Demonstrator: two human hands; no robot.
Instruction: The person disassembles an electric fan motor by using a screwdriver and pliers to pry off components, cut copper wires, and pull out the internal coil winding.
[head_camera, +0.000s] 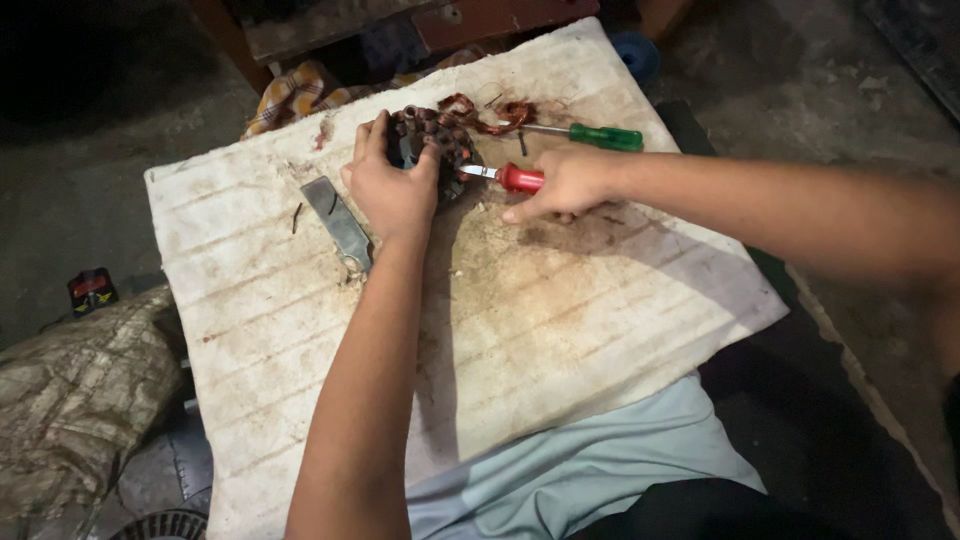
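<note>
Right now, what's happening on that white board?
A person's left hand grips a round motor stator wound with copper wire, while the right hand pushes a red-handled screwdriver into its side. A green-handled screwdriver, loose copper wire and a flat metal blade lie nearby on the white board.

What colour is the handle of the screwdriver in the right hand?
Red; the head view shows the screwdriver handle in the right hand.

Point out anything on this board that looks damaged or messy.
Loose copper wire lies tangled beside the round wound core held by the left hand. The white board is stained reddish-brown and scored.
</note>
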